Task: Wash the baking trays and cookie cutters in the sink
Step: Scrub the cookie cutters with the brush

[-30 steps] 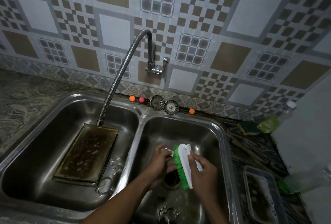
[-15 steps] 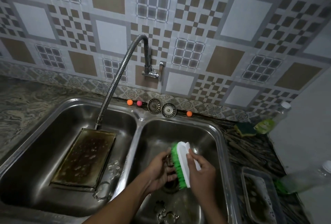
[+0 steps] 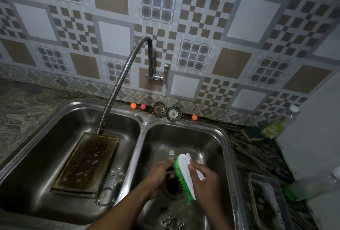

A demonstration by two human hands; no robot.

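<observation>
The scene is dim and slightly grainy, with soft light that seems to fall from above. The tiled wall (image 3: 114,38) is the brightest surface, while both basins of the sink (image 3: 141,134) sit in deep shade. Pale glare runs along the sink's steel rim and down the ribbed faucet hose (image 3: 117,86). The white back of the brush (image 3: 185,171) stands out clearly. The cookie cutter (image 3: 171,153) beside it is dark, with only its upper tip catching light. Wide-angle distortion bows the tile lines and the bench (image 3: 22,112) edge toward the corners. At the right edge a bottle (image 3: 312,185) is smeared and out of focus.
</observation>
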